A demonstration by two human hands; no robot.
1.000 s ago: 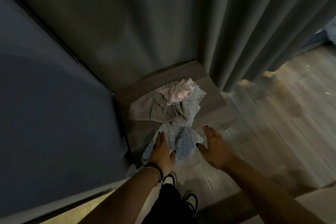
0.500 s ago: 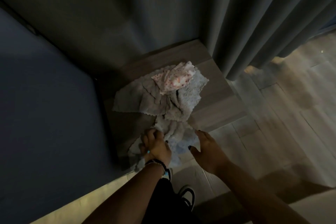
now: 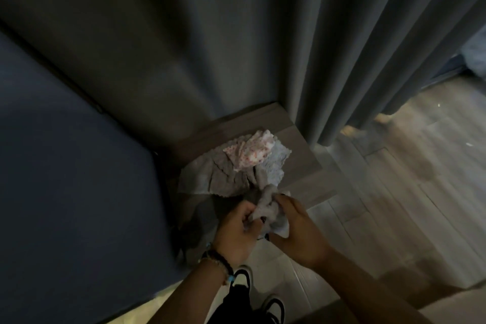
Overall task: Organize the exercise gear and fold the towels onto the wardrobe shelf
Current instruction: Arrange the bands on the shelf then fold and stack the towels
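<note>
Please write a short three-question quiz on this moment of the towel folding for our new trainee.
1. True or false: both hands grip the same bunched towel.
2. Which cloth lies on top of the pile on the wooden shelf? A) a plain black one B) the white cloth with red dots C) a striped green one
3. Fill in: the bracelets sit on the ___ wrist.

Key
1. True: the left hand and the right hand both hold it, lifted in front of the grey towel pile.
2. B
3. left
</note>
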